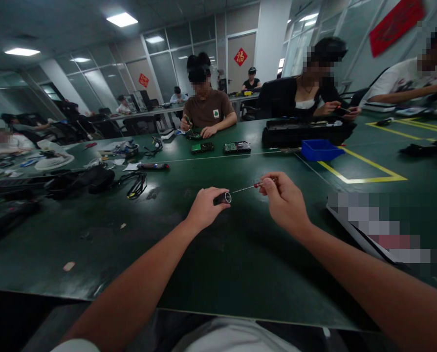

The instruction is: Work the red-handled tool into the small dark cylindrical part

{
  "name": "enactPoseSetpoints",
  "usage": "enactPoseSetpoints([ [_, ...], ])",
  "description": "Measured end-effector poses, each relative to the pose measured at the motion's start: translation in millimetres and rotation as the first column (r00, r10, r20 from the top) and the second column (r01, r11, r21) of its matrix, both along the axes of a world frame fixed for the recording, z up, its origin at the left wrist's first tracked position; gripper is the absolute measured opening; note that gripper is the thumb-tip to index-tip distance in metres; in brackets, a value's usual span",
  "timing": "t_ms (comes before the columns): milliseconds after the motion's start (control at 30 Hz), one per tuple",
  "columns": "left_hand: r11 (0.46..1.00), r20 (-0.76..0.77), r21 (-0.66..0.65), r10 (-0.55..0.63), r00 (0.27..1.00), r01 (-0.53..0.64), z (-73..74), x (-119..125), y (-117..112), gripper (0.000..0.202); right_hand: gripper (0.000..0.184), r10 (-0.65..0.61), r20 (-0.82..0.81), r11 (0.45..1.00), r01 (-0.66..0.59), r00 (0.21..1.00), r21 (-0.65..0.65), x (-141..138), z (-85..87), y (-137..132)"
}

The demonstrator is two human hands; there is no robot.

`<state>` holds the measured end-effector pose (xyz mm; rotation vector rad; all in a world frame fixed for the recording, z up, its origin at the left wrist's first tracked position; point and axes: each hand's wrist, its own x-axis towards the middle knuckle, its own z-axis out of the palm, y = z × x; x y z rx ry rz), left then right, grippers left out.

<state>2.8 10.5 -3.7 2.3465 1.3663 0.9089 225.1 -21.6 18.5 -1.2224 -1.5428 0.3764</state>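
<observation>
My left hand [206, 208] is closed around a short black cylinder [223, 198], whose round end with a pale ring faces right. What the cylinder belongs to cannot be made out. Between the fingers of my right hand [282, 200] is a screwdriver [258, 185] with a red handle, mostly covered by the fingers. Its thin metal shaft points left toward the ringed end, and the tip appears just apart from it. Both hands are held over the green table [218, 274].
Beyond my hands lie two circuit-board devices [237, 146] and a blue bin [321, 149]. A black pen-like tool [153, 166] and coiled cables [136, 186] are at left. A grey flat object [358, 234] lies right of my forearm. Several people work around the tables.
</observation>
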Motion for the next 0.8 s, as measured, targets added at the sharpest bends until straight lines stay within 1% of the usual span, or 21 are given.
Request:
enactPoseSetpoints([
  [133,1.0,-0.021,-0.004,-0.014,1.0,0.014,-0.9,0.9,-0.4,0.041,0.022,0.063,0.039,0.998,-0.062,0.997,-0.031,0.1,-1.4,0.5],
  [200,1.0,-0.024,-0.004,-0.015,1.0,0.015,-1.0,1.0,-0.5,0.04,0.022,0.057,0.087,0.998,-0.054,0.995,-0.044,0.5,-1.7,0.7],
  [300,1.0,-0.032,-0.015,-0.014,0.999,0.013,-1.0,0.5,-0.4,0.041,0.022,0.024,0.117,0.999,-0.021,0.993,-0.024,1.5,-0.4,0.2],
  [400,1.0,-0.036,-0.017,-0.027,0.999,0.026,-1.0,0.2,-0.5,0.041,0.023,0.046,0.105,0.999,-0.045,0.993,-0.012,1.4,2.1,-1.3],
  [500,0.999,-0.039,-0.002,-0.044,0.998,0.044,-1.0,0.3,-1.0,0.041,0.023,0.078,0.154,0.997,-0.074,0.985,-0.031,-0.3,4.3,-3.0],
  [600,0.999,-0.038,0.001,-0.048,0.998,0.048,-1.1,-0.4,-1.3,0.04,0.022,0.052,0.197,0.998,-0.046,0.979,-0.034,-1.1,5.2,-2.8],
  [700,0.998,-0.045,-0.013,-0.062,0.997,0.061,-1.2,-1.0,-1.1,0.041,0.022,0.011,0.179,1.0,-0.006,0.984,-0.028,-0.2,4.9,-1.6],
  [800,0.997,-0.053,-0.018,-0.079,0.995,0.078,-1.2,-0.4,-0.7,0.043,0.023,0.025,0.152,0.999,-0.022,0.988,-0.023,0.4,4.5,-1.2],
])
